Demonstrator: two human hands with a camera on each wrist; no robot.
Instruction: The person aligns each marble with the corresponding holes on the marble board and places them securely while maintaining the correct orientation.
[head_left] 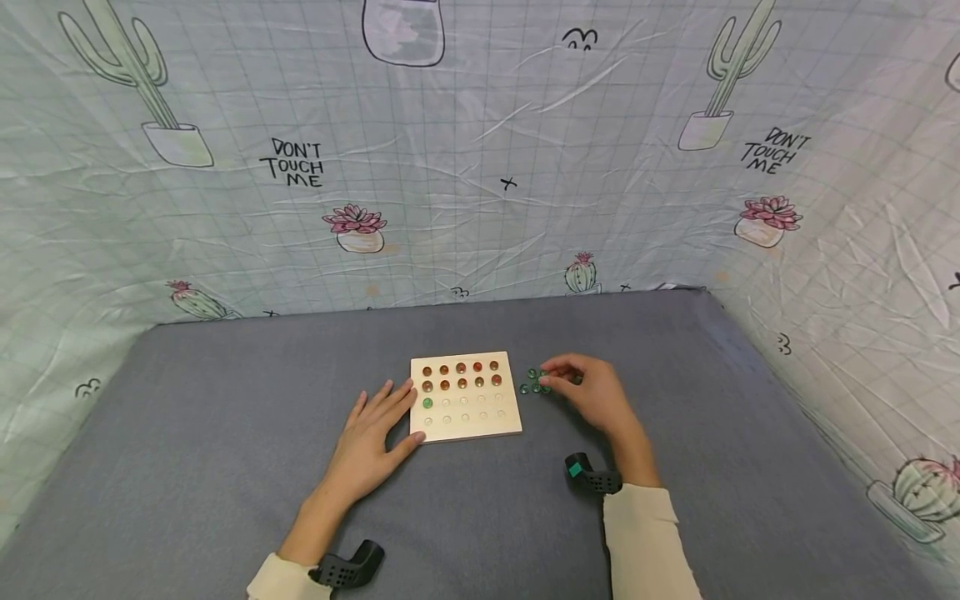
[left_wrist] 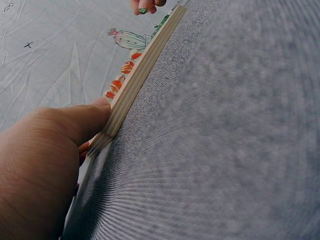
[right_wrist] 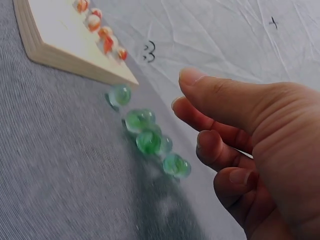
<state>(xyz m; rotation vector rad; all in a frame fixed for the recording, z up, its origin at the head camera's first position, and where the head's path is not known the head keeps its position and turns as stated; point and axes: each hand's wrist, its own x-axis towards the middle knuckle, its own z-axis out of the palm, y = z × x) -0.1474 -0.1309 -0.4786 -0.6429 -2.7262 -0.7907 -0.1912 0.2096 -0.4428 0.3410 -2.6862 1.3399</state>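
A pale wooden board (head_left: 465,427) with rows of round hollows lies on the grey cloth. Its two far rows hold orange-red marbles (head_left: 461,367), and one green marble (head_left: 427,402) sits at the left of the third row. My left hand (head_left: 363,454) rests against the board's left side, fingers spread and fairly straight, thumb at the near left corner. To the right of the board, my right hand (head_left: 596,396) is above a cluster of loose green marbles (right_wrist: 149,141). In the left wrist view its fingertips pinch a green marble (left_wrist: 142,10); the right wrist view hides it.
Grey cloth (head_left: 225,417) covers the table around the board. Behind and at the sides hangs a pale curtain (head_left: 450,167) printed with cacti and lettering. A black band with a camera (head_left: 348,567) is on the left wrist, another (head_left: 592,475) on the right.
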